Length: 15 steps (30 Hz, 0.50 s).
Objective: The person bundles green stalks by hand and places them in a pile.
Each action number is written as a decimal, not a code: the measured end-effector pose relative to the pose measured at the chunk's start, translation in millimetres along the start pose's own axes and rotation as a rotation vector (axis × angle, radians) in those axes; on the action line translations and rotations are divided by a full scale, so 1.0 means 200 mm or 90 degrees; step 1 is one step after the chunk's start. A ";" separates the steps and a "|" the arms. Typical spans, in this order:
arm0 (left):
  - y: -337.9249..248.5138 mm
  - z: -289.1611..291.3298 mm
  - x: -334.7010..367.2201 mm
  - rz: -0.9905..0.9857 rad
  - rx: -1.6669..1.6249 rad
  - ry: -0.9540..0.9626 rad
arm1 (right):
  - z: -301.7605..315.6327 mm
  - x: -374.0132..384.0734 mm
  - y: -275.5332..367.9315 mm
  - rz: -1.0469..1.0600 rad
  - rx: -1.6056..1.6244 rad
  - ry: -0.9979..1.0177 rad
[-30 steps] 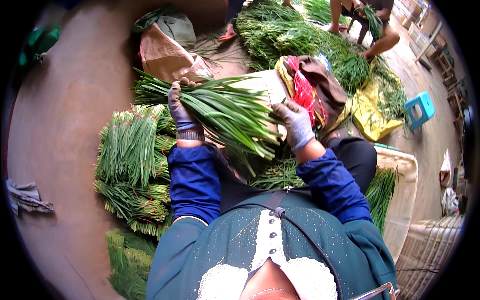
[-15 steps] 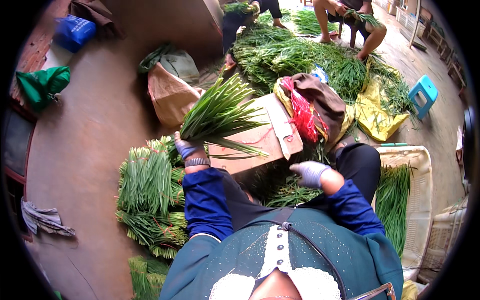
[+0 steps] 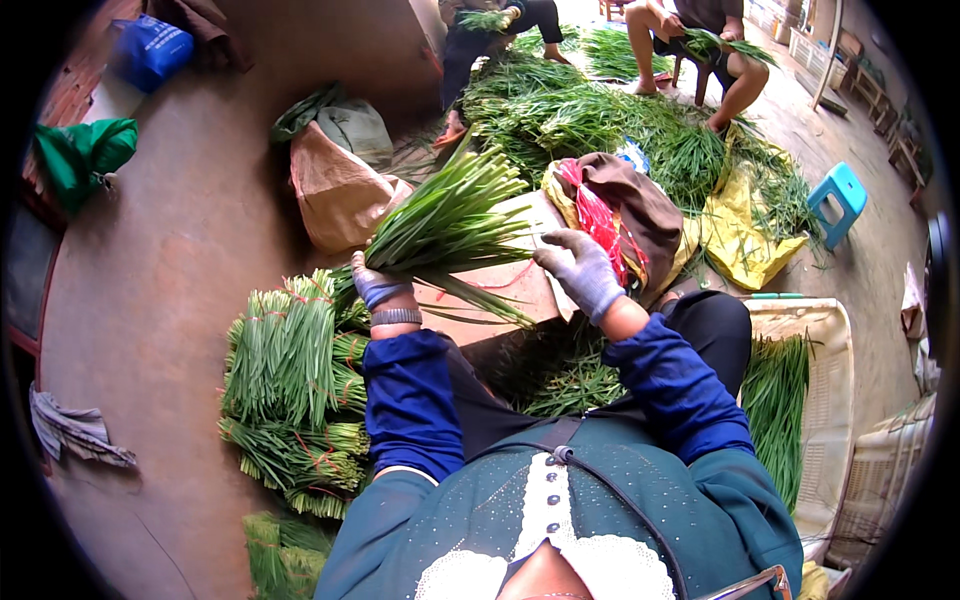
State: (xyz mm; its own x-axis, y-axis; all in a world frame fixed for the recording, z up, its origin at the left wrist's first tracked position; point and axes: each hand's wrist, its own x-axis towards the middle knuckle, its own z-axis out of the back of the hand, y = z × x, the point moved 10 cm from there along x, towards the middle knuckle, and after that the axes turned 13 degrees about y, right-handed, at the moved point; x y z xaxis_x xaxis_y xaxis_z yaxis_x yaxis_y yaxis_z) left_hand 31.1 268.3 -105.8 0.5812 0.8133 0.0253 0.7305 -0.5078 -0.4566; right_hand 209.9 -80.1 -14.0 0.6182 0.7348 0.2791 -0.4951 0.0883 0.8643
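A thick bunch of garlic chives (image 3: 455, 215) is gripped in my gloved left hand (image 3: 378, 283), its far ends fanned up and to the right. Below the bunch lies a pinkish board (image 3: 490, 290) between my knees. My gloved right hand (image 3: 585, 275) hovers over the board's right end, fingers stretched toward the bunch with a gap from the thumb. Nothing shows in its grasp. The knife seen on the board before is mostly hidden around this hand.
Tied chive bundles (image 3: 285, 350) are stacked at my left. A cream crate (image 3: 825, 420) with more chives stands at my right. Ahead are a tan sack (image 3: 340, 190), a brown cloth (image 3: 645, 210) with red ties, a large chive heap (image 3: 570, 115), a blue stool (image 3: 838, 200) and two seated people.
My right hand has risen from beside my knee, up and left over the board toward the chives. My left hand keeps the bunch in nearly the same place.
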 end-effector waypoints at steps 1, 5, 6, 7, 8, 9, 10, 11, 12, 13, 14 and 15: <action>0.03 -0.02 0.01 0.014 -0.011 0.016 | -0.16 0.05 -0.22 -0.112 0.298 0.070; -0.02 0.08 0.10 -0.020 -0.045 0.069 | -0.20 0.10 -0.42 -0.160 0.351 -0.008; 0.00 0.10 0.10 -0.011 -0.044 0.061 | -0.16 0.10 -0.56 -0.144 0.364 -0.024; -0.03 0.14 0.08 -0.015 -0.041 0.045 | -0.13 0.06 -0.55 -0.191 0.398 -0.047; -0.03 0.11 0.09 -0.017 -0.047 0.048 | -0.04 0.02 -0.58 -0.184 0.358 -0.077; -0.02 0.07 0.07 -0.007 -0.051 0.047 | 0.01 -0.04 -0.65 -0.204 0.363 -0.092; -0.01 0.03 0.06 -0.002 -0.056 0.051 | 0.06 -0.08 -0.69 -0.217 0.367 -0.106; -0.05 0.09 0.08 -0.014 -0.083 0.046 | 0.03 -0.11 -0.73 -0.254 0.372 -0.012; -0.01 0.03 0.05 -0.009 -0.078 0.016 | -0.02 -0.18 -0.80 -0.298 0.374 0.063; 0.02 -0.04 0.01 -0.004 -0.078 -0.002 | -0.06 -0.25 -0.86 -0.322 0.279 0.131; 0.00 -0.07 -0.03 -0.015 -0.073 -0.021 | -0.14 -0.26 -0.71 -0.263 0.195 0.250; 0.00 -0.10 -0.04 -0.019 -0.064 -0.021 | -0.24 -0.30 -0.68 -0.258 0.201 0.347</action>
State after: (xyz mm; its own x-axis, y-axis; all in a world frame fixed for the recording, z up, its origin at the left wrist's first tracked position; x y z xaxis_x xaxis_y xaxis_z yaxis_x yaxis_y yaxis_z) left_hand 33.1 255.9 -88.8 0.5479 0.8365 0.0080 0.7804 -0.5077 -0.3649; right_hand 209.9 -103.4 -167.9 0.2840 0.9223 -0.2623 -0.0431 0.2856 0.9574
